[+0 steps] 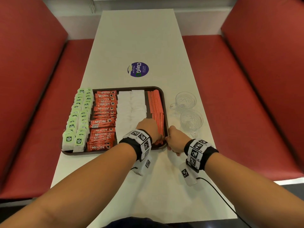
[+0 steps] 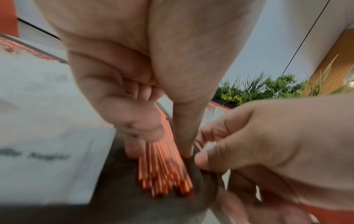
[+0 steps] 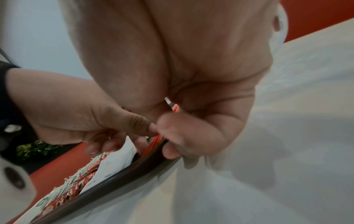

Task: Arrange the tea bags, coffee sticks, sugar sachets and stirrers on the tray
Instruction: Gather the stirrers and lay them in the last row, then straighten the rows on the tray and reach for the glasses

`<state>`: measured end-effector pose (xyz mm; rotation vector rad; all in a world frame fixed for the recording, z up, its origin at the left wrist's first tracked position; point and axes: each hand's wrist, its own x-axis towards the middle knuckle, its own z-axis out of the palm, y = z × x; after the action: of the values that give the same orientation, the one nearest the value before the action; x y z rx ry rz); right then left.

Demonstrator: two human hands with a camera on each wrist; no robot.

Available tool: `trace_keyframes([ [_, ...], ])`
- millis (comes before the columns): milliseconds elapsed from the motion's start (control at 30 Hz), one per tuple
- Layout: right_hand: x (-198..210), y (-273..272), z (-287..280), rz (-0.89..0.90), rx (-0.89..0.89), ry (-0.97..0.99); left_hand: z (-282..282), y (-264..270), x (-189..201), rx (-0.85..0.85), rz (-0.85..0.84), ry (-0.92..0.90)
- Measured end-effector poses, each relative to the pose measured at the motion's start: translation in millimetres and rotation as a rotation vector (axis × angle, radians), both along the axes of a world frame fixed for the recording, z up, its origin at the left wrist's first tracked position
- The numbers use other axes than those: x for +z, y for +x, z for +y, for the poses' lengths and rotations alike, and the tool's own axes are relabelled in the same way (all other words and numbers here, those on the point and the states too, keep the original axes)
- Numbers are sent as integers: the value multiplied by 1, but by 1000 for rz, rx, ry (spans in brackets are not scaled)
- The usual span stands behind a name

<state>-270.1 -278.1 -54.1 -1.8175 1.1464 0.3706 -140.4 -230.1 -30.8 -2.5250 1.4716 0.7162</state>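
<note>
The orange stirrers [image 1: 158,116] lie bundled along the brown tray [image 1: 165,102]'s right edge. The left hand [image 1: 148,129] grasps their near ends; the right hand [image 1: 175,139] apparently pinches the rim (blurred). Thin, light, slippery: gather them from both sides.

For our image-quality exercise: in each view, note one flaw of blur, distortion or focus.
Head view: wide-angle lens splays the table edges, yet the tray is sharp. Left wrist view: stirrers fairly sharp, sugar sachets smeared. Right wrist view: soft throughout, right hand fills the frame.
</note>
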Motion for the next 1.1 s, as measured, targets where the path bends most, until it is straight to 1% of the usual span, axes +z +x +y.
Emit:
trace_keyframes([
  [67,2,0,1,9,4,-24,5,10,7,37,34,-60],
  [200,3,0,6,-24,21,-134,32,53,28,156,155,-302],
  [300,-1,-1,12,-70,82,-269,70,101,31,176,91,-380],
  [400,-2,1,16,-57,154,-382,119,148,27,239,-24,-328],
  [500,-2,7,21,-44,208,-438,165,175,25,300,-68,-241],
  [600,-3,14,27,-23,237,-457,199,186,14,344,-32,-160],
  [667,1,17,32,26,259,-444,214,190,6,373,12,-106],
  [800,5,20,38,90,278,-456,225,190,-9,491,60,-127],
  [933,5,28,38,129,264,-447,225,194,-16,509,69,-162],
  [1100,9,50,24,203,271,-442,209,207,-13,504,71,-174],
])
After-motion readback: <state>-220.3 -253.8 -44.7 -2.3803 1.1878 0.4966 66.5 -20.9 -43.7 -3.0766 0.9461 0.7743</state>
